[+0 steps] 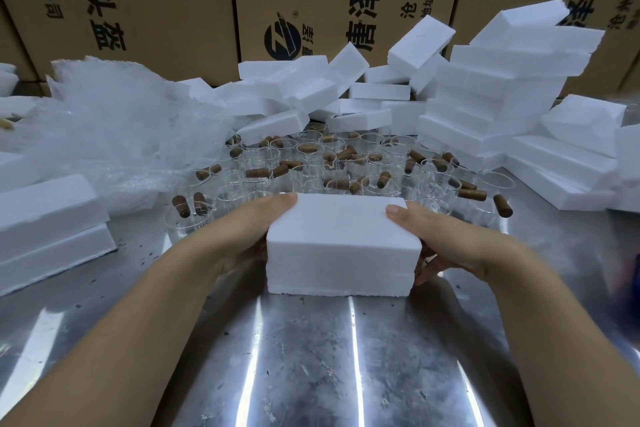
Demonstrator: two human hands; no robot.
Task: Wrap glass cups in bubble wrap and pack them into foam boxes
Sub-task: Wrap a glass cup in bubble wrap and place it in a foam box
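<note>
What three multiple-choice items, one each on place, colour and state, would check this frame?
1. Where is the bubble wrap relative to the cups?
A. right
B. left
C. on top of them

2. What colour are the cups' handles?
A. brown
B. blue
C. white

3. How is the near box handled?
A. lying untouched
B. held by one hand
C. held by both hands

Answers:
1 B: the wrap is heaped to the left of the cups.
2 A: the handles that show are brown.
3 C: the left hand and right hand grip the box's two ends.
</note>
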